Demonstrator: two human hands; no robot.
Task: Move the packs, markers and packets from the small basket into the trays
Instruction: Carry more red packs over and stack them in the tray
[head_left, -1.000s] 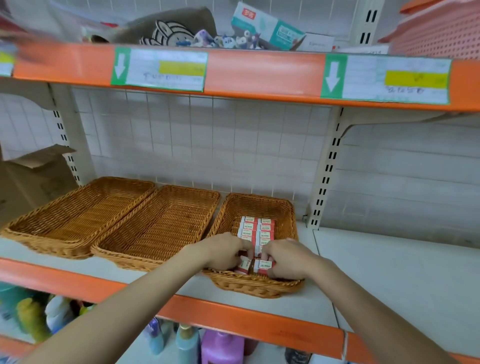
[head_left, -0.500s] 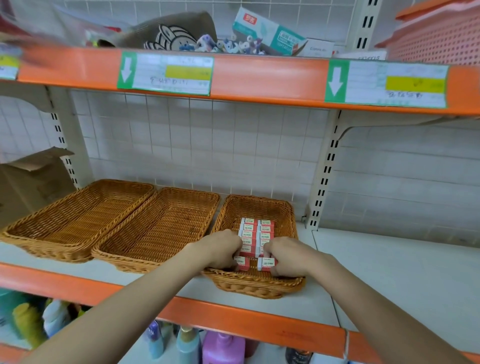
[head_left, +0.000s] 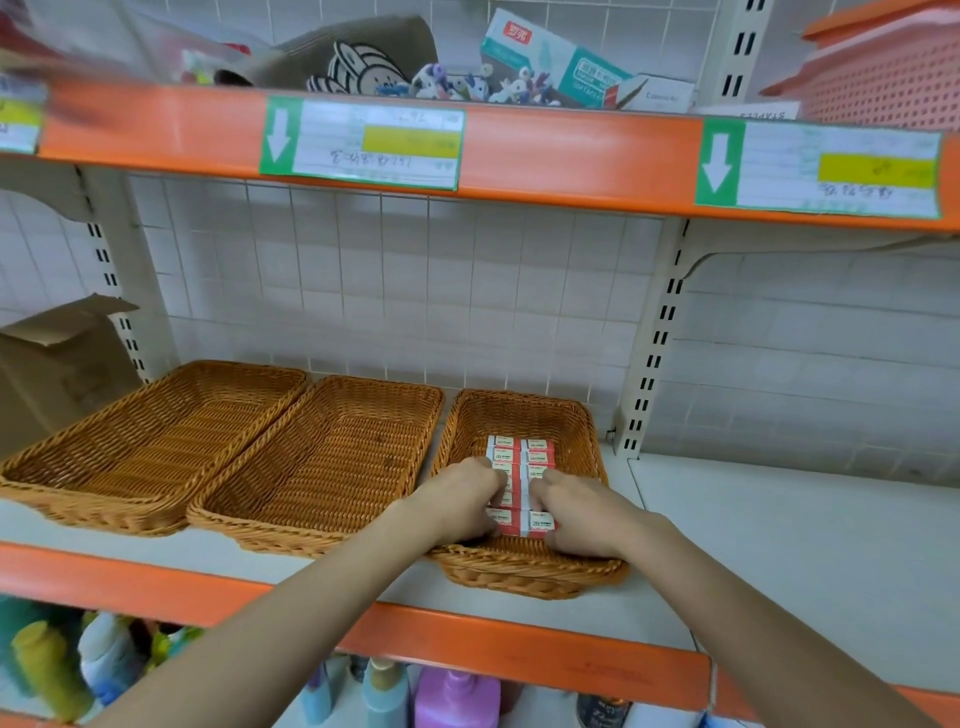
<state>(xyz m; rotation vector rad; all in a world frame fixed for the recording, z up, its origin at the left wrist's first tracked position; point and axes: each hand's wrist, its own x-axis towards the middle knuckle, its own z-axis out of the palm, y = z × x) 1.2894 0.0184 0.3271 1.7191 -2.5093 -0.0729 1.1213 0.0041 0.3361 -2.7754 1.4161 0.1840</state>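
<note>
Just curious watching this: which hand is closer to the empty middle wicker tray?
The left hand. It sits at the small basket's left side, next to the middle tray. The right hand is on the basket's far side.

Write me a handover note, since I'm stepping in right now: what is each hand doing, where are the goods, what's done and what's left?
Left hand and right hand: both curled on the red-and-white packs, one at each side of the rows.
Packs: two rows inside the right wicker tray.
Middle tray and left tray: nothing in them.
Done: packs placed.
Left: markers and packets; neither they nor the small basket are in view.
</note>
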